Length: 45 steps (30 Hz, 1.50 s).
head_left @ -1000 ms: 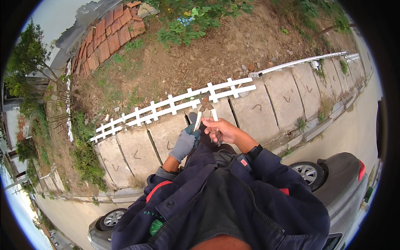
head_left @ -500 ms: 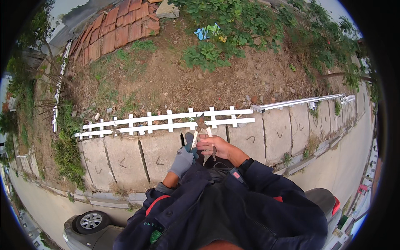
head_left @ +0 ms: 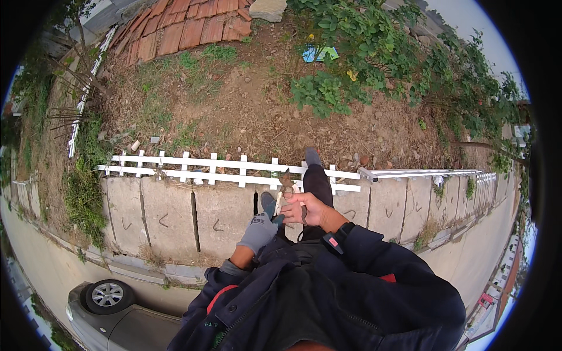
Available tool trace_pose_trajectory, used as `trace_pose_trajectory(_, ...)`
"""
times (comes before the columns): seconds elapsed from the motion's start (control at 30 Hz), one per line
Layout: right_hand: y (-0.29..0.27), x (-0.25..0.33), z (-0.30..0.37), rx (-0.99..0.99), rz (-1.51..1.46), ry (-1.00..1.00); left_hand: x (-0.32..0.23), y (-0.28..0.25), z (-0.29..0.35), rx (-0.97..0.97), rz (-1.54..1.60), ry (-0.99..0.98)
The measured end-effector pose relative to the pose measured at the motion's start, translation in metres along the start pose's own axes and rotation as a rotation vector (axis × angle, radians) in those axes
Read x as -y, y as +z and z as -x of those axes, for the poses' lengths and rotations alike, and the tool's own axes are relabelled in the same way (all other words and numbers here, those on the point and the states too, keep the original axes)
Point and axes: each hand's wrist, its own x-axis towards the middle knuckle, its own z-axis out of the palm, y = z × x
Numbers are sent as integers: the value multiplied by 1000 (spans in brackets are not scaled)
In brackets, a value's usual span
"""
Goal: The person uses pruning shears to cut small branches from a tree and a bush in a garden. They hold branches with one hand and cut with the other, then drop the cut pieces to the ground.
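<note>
Pruning shears [head_left: 285, 181] with dark, rusty-looking blades and pale handles are between my hands, blades pointing away from me. My left hand [head_left: 257, 233], in a grey knit glove with darker fingertips, is closed round the left handle. My bare right hand [head_left: 308, 210] is at the other handle, whose dark curved end shows beside the palm. Its fingers reach toward the glove and partly overlap the handles, so the exact grip is hard to see. My right shoe [head_left: 312, 157] is beyond the low white picket fence [head_left: 228, 169]; my left shoe [head_left: 268, 202] is on the concrete slabs.
Concrete slabs [head_left: 167, 219] with bent metal hooks run along the fence. Past it lie bare soil [head_left: 234, 105], leafy bushes [head_left: 351, 58] and stacked red tiles [head_left: 181, 32]. White rails [head_left: 421, 173] continue to the right. Behind, a grey car [head_left: 134, 327] stands on the road.
My right leg has come forward, its shoe now past the fence. The view has shifted with my body. Both hands keep the shears in much the same place.
</note>
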Motion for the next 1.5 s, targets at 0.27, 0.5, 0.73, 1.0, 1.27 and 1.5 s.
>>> trace_pose_trajectory(0.27, -26, 47, -48, 18, -74, 103, -17, -41, -60, 101, -383, 35)
trace_pose_trajectory(0.5, -60, 122, -97, 138, -131, 192, -32, -100, -137, 115, 261, -166)
trace_pose_trajectory(0.73, -124, 196, -137, -197, 56, 170, 6, -66, -299, -379, 760, -191)
trace_pose_trajectory(1.0, -233, 247, -151, -215, -219, -153, 86, -15, -475, -286, 1327, -137)
trace_pose_trajectory(1.27, -281, 308, -174, -136, -179, -395, 88, 5, -561, -180, 1444, 257)
trace_pose_trajectory(1.5, -282, 334, -253, 82, -179, -539, 89, -28, -569, -103, 1368, 388)
